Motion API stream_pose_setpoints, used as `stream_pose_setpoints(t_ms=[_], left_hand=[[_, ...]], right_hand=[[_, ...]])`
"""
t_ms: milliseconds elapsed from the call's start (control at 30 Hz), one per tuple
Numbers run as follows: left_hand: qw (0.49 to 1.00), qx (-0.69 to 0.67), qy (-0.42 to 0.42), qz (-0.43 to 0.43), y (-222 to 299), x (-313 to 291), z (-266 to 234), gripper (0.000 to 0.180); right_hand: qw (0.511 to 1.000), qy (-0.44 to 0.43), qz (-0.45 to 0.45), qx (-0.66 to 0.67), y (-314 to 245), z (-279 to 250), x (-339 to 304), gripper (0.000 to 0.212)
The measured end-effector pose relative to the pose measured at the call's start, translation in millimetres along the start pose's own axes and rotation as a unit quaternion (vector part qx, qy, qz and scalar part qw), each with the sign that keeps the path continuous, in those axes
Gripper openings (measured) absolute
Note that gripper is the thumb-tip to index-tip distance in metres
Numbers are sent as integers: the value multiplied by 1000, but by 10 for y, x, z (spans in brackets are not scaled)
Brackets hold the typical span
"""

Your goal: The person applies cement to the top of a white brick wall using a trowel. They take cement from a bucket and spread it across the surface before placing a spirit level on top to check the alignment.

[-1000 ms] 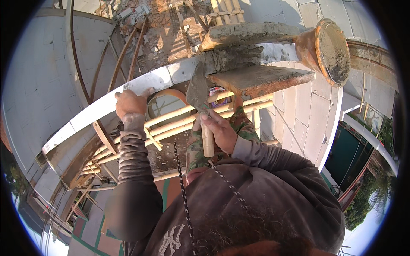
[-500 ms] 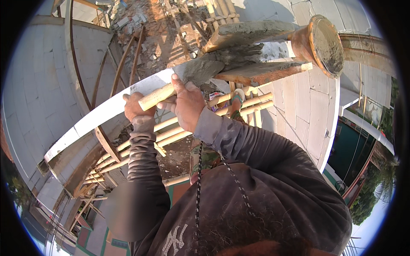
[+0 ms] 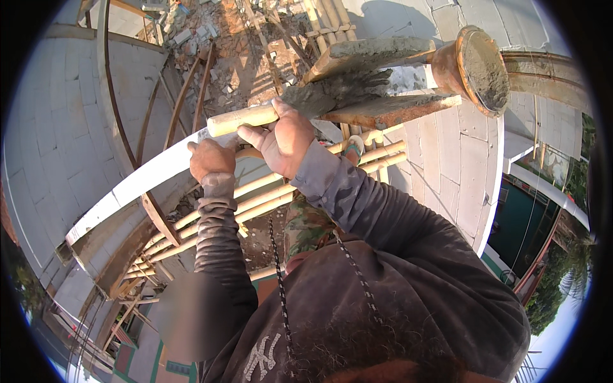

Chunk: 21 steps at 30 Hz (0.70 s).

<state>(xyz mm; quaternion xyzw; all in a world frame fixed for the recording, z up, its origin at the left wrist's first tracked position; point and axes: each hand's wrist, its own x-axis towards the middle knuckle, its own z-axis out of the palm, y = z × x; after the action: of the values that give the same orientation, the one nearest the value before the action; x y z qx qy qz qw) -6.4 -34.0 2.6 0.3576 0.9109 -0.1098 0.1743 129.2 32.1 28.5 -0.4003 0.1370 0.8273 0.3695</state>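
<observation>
my r hand [image 3: 285, 137] fist-tight on trowel [image 3: 300, 107], long axis level, blade w/ mortar pointing right onto plank [image 3: 389, 110] edge. l hand [image 3: 211, 158] clamps white rail [image 3: 137, 185]; open drop below.

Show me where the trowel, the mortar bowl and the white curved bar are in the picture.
trowel [image 3: 246, 118]: head view, on the pale wooden handle left of the right hand.
mortar bowl [image 3: 483, 62]: head view, on the grey mortar inside the brown bowl.
white curved bar [image 3: 147, 182]: head view, on the bare stretch left of the left hand.
</observation>
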Motion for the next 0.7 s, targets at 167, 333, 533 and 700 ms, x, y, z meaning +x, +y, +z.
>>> stream_pose_setpoints(t_ms=[167, 333, 533, 700], left_hand=[[1000, -13, 6, -7, -8, 8, 13, 65], [1000, -8, 5, -2, -8, 7, -4, 69], [999, -11, 34, 27, -106, 78, 155, 68], [998, -54, 23, 16, -80, 40, 119, 52]], right_hand=[[999, 29, 9, 40, 50, 120, -14, 38], [1000, 18, -19, 7, -1, -72, 185, 41], [998, 42, 4, -52, 36, 42, 101, 42], [984, 58, -38, -165, 22, -2, 70, 38]])
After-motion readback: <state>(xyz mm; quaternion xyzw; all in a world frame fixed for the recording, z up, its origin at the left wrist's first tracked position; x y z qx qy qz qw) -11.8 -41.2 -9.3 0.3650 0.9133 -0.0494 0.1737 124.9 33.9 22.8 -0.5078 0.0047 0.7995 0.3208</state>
